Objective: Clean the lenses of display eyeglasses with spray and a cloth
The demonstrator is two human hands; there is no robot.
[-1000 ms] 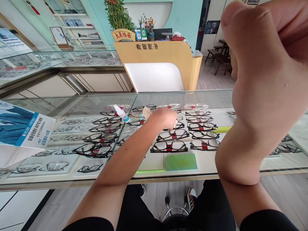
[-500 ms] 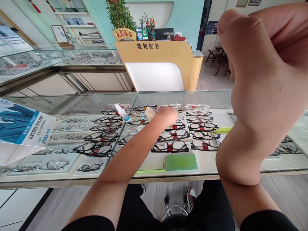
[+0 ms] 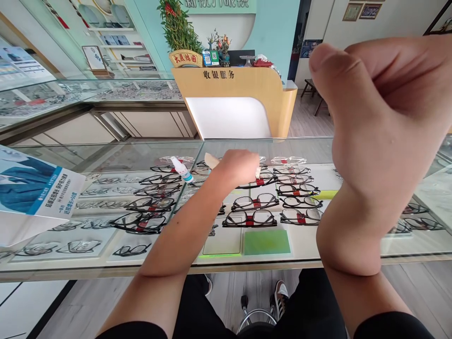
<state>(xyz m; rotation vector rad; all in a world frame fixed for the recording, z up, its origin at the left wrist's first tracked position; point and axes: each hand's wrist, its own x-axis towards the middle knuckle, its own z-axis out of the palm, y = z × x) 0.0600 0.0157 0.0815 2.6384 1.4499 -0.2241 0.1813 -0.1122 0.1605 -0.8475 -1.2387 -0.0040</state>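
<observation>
My left hand [image 3: 239,167] lies far out on the glass counter top [image 3: 116,155], fingers closed on a beige cloth [image 3: 212,161] that pokes out on its left side. Under the glass sit rows of black-framed glasses [image 3: 250,218] with red tags. A small white spray bottle [image 3: 181,169] with a blue label lies on the glass just left of that hand. My right hand [image 3: 381,122] is raised close to the camera in a loose fist with the thumb on top; nothing shows in it. Its elbow rests at the counter's near edge.
A blue and white leaflet [image 3: 33,190] stands on the counter at the left. A green pad [image 3: 266,241] lies inside the case near the front. A wooden cashier desk [image 3: 240,94] stands beyond, with more glass cases at the left. A stool base [image 3: 257,314] is below me.
My left hand with the cloth has slid a little farther away across the glass. The right fist stays raised. The view has tilted up slightly.
</observation>
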